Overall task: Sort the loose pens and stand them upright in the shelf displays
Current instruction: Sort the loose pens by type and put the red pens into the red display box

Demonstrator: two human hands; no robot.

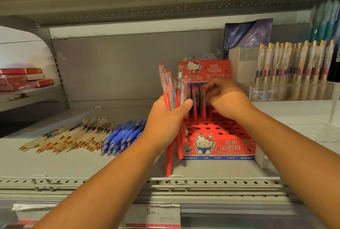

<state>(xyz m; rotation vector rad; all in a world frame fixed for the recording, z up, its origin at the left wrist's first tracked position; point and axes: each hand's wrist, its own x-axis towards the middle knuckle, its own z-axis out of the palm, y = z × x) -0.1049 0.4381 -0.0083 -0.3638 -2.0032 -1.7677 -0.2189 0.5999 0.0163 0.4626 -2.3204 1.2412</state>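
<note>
My left hand (166, 122) grips a bundle of red pens (172, 88), held upright just left of the red cartoon-cat display box (219, 146). The box's top is full of round holes, and a few red pens (197, 103) stand in its back rows. My right hand (227, 98) hovers over those rows with its fingertips pinching the top of one standing pen; motion blur hides the exact grip. Loose blue pens (122, 137) and loose clear gold-tipped pens (68, 136) lie in piles on the shelf to the left.
A clear acrylic stand (294, 90) at the right holds upright gold-trimmed pens (294, 61). Red boxes (24, 78) sit on the neighbouring shelf at far left. The perforated shelf rail (165, 182) and a price tag (152, 214) run along the front edge.
</note>
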